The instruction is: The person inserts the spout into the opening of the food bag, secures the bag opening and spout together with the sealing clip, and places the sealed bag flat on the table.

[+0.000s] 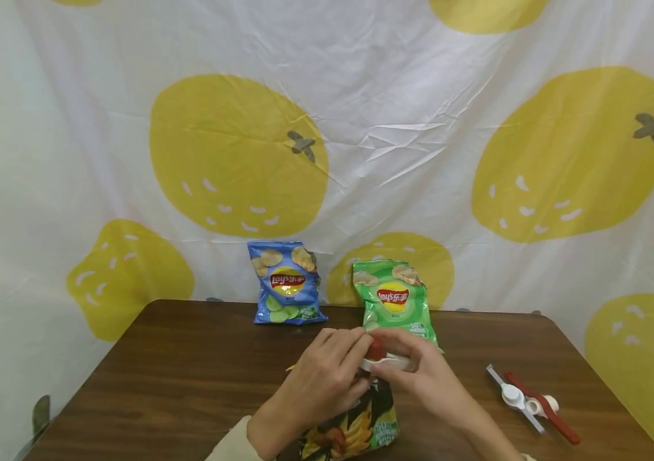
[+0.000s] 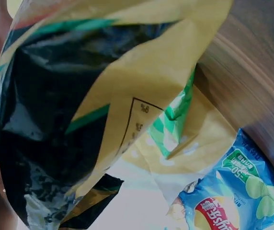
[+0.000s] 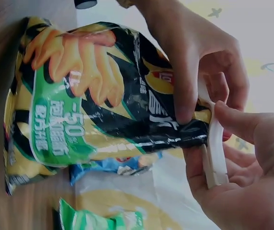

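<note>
A black and gold chip bag stands upright near the table's front edge, its printed side plain in the right wrist view. My left hand grips the top of this bag, thumb on the front. A white bag clip with a red cap lies across the bag's top end. My right hand pinches the clip between thumb and fingers. Whether the clip is fastened cannot be told. In the left wrist view, the back of the bag covers most of the clip and fingers.
Against the patterned cloth at the back stand a blue chip bag and a green chip bag. To the right on the brown table lie a white clip and a red clip with a white cap, crossing each other.
</note>
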A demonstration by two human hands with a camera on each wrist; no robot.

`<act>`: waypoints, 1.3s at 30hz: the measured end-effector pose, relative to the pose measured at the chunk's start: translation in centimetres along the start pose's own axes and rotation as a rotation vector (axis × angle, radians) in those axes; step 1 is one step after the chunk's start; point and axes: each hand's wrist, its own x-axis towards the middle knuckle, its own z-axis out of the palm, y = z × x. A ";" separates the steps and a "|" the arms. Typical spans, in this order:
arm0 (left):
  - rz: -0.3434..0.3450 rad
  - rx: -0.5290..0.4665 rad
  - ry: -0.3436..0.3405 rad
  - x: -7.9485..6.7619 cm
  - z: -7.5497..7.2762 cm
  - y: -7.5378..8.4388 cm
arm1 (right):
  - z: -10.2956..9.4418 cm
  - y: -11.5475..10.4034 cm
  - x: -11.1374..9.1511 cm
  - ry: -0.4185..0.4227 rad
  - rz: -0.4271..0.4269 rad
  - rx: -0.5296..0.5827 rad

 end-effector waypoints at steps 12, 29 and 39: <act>-0.412 -0.649 -0.215 -0.1 -1.7 -2.5 | -0.7 -0.5 -0.4 0.049 -0.085 -0.219; -0.480 -0.935 -0.235 0.0 -2.5 -2.9 | 0.9 -1.3 -0.5 0.012 -0.278 -0.564; -0.395 -0.948 -0.217 -0.1 -2.5 -3.0 | 1.3 -1.2 -0.4 -0.080 -0.443 -0.555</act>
